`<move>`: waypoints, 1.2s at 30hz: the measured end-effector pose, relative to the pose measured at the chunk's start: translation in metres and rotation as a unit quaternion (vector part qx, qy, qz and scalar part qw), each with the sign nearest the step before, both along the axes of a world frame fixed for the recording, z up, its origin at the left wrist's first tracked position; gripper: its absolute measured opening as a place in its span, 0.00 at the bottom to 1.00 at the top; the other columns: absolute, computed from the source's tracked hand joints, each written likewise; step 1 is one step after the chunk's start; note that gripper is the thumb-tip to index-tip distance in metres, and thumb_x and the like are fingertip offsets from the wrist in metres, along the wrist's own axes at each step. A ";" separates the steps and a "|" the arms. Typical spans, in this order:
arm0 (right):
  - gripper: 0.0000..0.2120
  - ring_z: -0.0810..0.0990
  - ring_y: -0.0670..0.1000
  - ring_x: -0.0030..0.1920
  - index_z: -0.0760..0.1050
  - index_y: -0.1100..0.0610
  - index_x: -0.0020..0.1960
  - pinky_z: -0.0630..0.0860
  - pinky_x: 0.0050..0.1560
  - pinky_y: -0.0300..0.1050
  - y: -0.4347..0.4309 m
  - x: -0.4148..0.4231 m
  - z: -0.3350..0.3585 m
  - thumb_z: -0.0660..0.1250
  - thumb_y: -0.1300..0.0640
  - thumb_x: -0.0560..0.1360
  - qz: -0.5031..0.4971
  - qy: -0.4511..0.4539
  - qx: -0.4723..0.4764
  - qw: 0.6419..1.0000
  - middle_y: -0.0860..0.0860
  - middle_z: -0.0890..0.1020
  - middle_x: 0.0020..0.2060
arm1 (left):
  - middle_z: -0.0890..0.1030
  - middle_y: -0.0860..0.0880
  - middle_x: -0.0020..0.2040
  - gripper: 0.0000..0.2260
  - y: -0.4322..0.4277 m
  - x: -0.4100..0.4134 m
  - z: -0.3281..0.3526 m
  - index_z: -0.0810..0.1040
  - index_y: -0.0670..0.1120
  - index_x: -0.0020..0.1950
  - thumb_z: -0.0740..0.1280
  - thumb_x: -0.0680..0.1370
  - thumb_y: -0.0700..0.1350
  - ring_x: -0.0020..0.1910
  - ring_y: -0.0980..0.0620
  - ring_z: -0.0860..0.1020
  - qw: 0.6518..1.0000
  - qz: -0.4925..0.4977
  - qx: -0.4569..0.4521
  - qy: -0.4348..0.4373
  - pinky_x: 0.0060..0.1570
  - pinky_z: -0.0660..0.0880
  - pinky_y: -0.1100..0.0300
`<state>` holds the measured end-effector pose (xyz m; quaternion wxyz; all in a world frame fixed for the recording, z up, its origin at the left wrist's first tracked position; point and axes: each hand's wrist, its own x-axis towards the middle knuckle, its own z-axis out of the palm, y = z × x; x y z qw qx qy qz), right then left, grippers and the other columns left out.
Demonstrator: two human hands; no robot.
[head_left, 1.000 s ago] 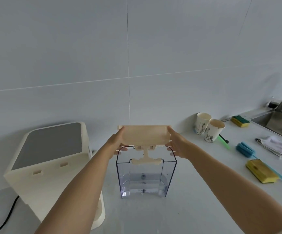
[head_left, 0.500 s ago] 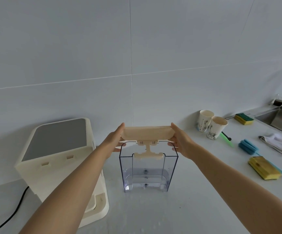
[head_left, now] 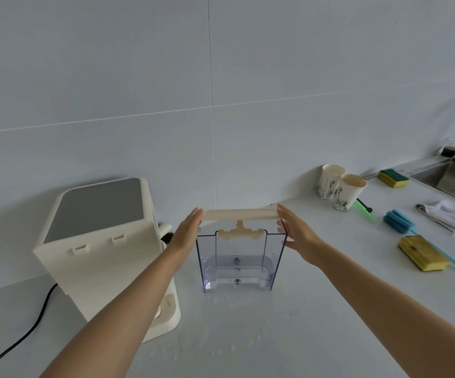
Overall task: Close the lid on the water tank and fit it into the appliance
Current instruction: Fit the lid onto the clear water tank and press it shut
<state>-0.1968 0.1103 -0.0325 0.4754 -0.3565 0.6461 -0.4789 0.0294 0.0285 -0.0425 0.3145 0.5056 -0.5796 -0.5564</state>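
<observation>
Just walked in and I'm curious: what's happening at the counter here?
A person is closing a clear water tank on the counter. The left hand and right hand press the ends of its cream lid, now nearly flat on top. The cream appliance stands to the left, tank not yet fitted.

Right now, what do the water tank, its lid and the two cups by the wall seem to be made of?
Water tank: clear, glossy hard plastic, faintly blue; you see straight through its walls.
Lid: opaque cream plastic, matte, with a moulded stem beneath.
Cups: probably paper, judging by thin rolled rims, a dull surface and printed sides.
</observation>
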 end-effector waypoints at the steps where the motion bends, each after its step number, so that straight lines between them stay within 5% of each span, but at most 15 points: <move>1: 0.25 0.60 0.51 0.72 0.56 0.44 0.71 0.61 0.66 0.52 0.002 0.001 -0.002 0.55 0.45 0.76 0.005 0.004 -0.004 1.000 0.51 0.61 0.73 | 0.68 0.49 0.69 0.22 0.003 -0.001 -0.003 0.66 0.50 0.68 0.52 0.77 0.57 0.68 0.51 0.67 1.000 0.010 0.000 -0.004 0.69 0.60 0.52; 12: 0.25 0.59 0.54 0.72 0.52 0.45 0.72 0.62 0.66 0.53 0.010 0.002 -0.011 0.54 0.52 0.77 0.005 -0.008 0.014 1.000 0.51 0.59 0.73 | 0.65 0.50 0.73 0.21 0.022 -0.006 -0.013 0.63 0.52 0.71 0.52 0.77 0.51 0.71 0.49 0.64 0.999 0.047 -0.014 -0.003 0.71 0.58 0.49; 16: 0.24 0.60 0.53 0.70 0.54 0.46 0.72 0.62 0.60 0.49 0.011 0.002 -0.011 0.53 0.54 0.77 0.019 0.004 0.008 1.000 0.51 0.62 0.70 | 0.74 0.54 0.59 0.16 0.026 -0.006 -0.013 0.70 0.60 0.62 0.52 0.77 0.50 0.65 0.48 0.70 0.999 0.047 -0.020 -0.001 0.58 0.64 0.54; 19: 0.22 0.62 0.52 0.66 0.57 0.45 0.70 0.62 0.58 0.49 0.012 0.002 -0.010 0.54 0.54 0.77 0.028 0.011 0.002 1.000 0.50 0.64 0.65 | 0.73 0.53 0.58 0.20 0.028 -0.007 -0.014 0.69 0.57 0.65 0.53 0.74 0.54 0.63 0.47 0.70 0.998 0.054 -0.015 0.006 0.56 0.62 0.56; 23: 0.14 0.66 0.50 0.62 0.67 0.39 0.57 0.64 0.58 0.50 0.012 0.000 -0.007 0.55 0.55 0.76 0.043 0.012 0.007 0.999 0.48 0.68 0.60 | 0.71 0.53 0.61 0.20 0.030 -0.008 -0.013 0.67 0.55 0.67 0.53 0.76 0.53 0.65 0.47 0.69 0.998 0.060 -0.002 0.008 0.62 0.62 0.54; 27: 0.22 0.69 0.54 0.59 0.63 0.52 0.68 0.68 0.58 0.52 0.005 -0.008 -0.002 0.60 0.55 0.74 0.004 -0.009 0.033 0.999 0.53 0.69 0.58 | 0.76 0.53 0.52 0.10 0.034 -0.008 -0.011 0.76 0.55 0.49 0.58 0.75 0.55 0.55 0.52 0.74 0.985 0.130 0.078 0.086 0.55 0.68 0.57; 31: 0.25 0.69 0.55 0.57 0.62 0.57 0.68 0.66 0.59 0.51 -0.007 -0.011 0.005 0.62 0.53 0.73 -0.008 -0.001 0.047 0.999 0.54 0.70 0.57 | 0.66 0.52 0.71 0.28 0.042 -0.017 -0.014 0.63 0.54 0.70 0.60 0.71 0.62 0.70 0.49 0.63 0.970 0.133 0.173 0.108 0.65 0.59 0.51; 36: 0.27 0.70 0.54 0.54 0.64 0.57 0.67 0.67 0.53 0.48 -0.020 -0.004 0.010 0.65 0.51 0.72 -0.010 0.008 0.044 0.999 0.54 0.70 0.55 | 0.56 0.50 0.76 0.38 0.043 -0.031 -0.006 0.48 0.55 0.74 0.63 0.70 0.62 0.73 0.46 0.56 0.957 0.163 0.218 0.105 0.70 0.54 0.47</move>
